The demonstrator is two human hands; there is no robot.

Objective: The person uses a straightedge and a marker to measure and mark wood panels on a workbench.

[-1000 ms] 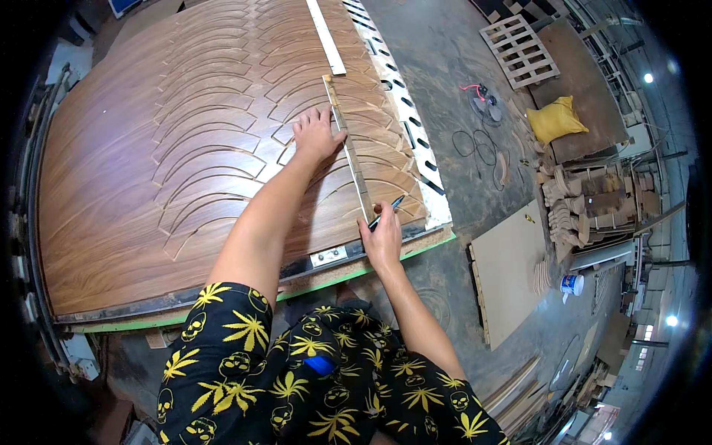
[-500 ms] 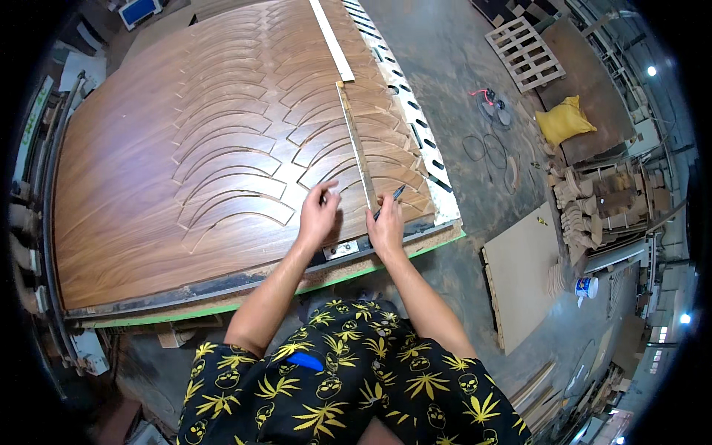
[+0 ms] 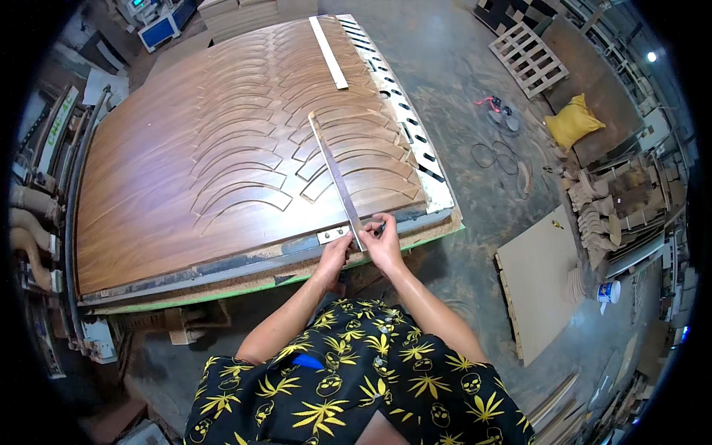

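A long, thin metal ruler (image 3: 335,169) slants over the near right part of a wood-grain panel (image 3: 156,185), its yellowish far tip resting on or just above the surface. Its near end sticks out past the panel's front edge, between my two hands. My left hand (image 3: 335,256) has its fingers closed at the left side of that end. My right hand (image 3: 384,245) pinches the same end from the right and also keeps a dark pen (image 3: 380,229) in its curled fingers. Rows of curved pieces (image 3: 248,194) are cut into the panel.
A pale strip (image 3: 328,52) lies farther up the panel, by a slotted white edge (image 3: 404,111). A small metal plate (image 3: 334,234) sits at the front edge. Right on the floor are a cable (image 3: 495,156), a yellow sack (image 3: 573,121), a flat board (image 3: 535,282) and a white bucket (image 3: 608,291).
The ruler has come toward me, and its far tip has swung left. My left hand has lowered from above the panel to the ruler's near end; my right hand has drawn back slightly.
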